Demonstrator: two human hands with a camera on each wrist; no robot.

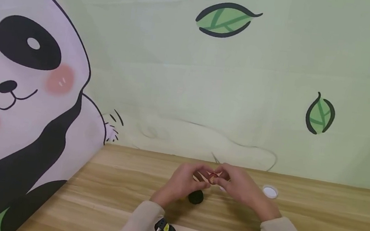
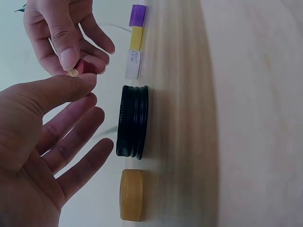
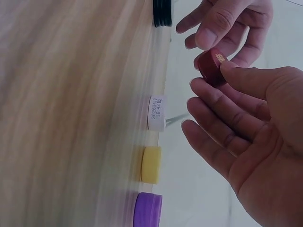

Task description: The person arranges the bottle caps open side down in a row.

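Both hands meet over the wooden table, in the middle of the head view, around a small dark red cap point(image 1: 212, 178) with gold print on its flat face. My left hand point(image 1: 182, 180) pinches its rim between thumb and fingers. From the other side, my right hand point(image 1: 238, 185) pinches the cap too, its thumb against the printed face in the right wrist view. The other fingers of both hands are spread loosely. A black ribbed lid point(image 2: 132, 122) lies below the left hand. A white cap point(image 3: 157, 113) with a printed date stands near the right hand.
Along the table point(image 1: 121, 184) stand a yellow cap point(image 3: 151, 164) and a purple cap point(image 3: 147, 210), beyond the white one. Past the black lid sits an orange-gold cap point(image 2: 131, 195). A pale green backdrop point(image 1: 158, 81) with a panda picture rises behind the table.
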